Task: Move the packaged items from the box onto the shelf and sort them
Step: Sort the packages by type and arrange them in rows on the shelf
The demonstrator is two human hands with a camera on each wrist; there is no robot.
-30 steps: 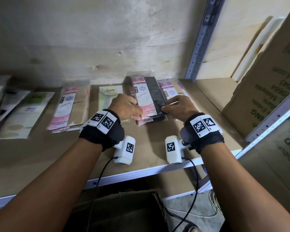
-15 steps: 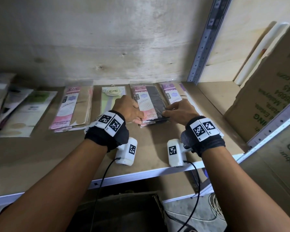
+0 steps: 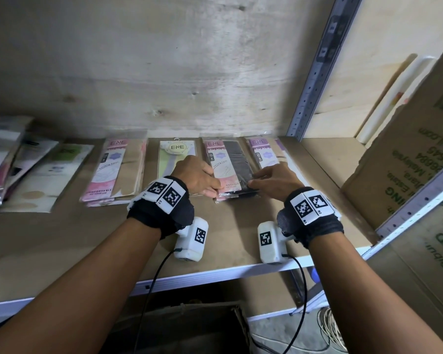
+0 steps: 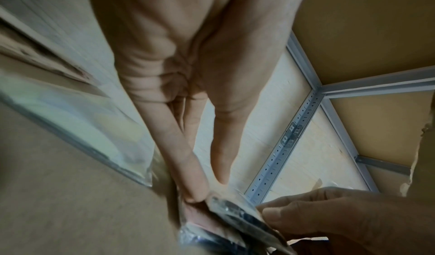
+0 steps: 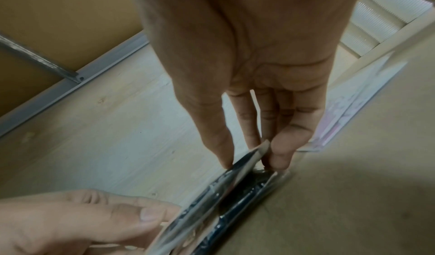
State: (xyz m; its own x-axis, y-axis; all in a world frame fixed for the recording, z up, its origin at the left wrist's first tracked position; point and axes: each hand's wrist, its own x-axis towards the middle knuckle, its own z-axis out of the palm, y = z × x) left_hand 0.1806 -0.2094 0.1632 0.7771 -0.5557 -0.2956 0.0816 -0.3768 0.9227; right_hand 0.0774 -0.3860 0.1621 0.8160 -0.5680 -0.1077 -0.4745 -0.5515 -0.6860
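A clear packet with a pink card and black fabric (image 3: 230, 167) lies on top of a small stack of like packets on the wooden shelf (image 3: 228, 233). My left hand (image 3: 214, 190) pinches its near left corner, and my right hand (image 3: 253, 182) pinches its near right edge. In the left wrist view the left fingers (image 4: 195, 190) clamp the packet (image 4: 235, 214). The right wrist view shows thumb and fingers (image 5: 280, 158) pinching the packet (image 5: 226, 182), its near edge still slightly raised off the one beneath.
Other packets lie in a row: a pink-and-beige stack (image 3: 113, 169), a green packet (image 3: 174, 154), a purple one (image 3: 264, 152), and a loose pile (image 3: 36, 175) at far left. A metal upright (image 3: 315, 72) and a cardboard box (image 3: 407, 169) stand right. An open box (image 3: 184, 328) sits below.
The packet, held tilted above the stack a second ago, has come down onto it. Both hands kept their grip and moved slightly back towards the wall.
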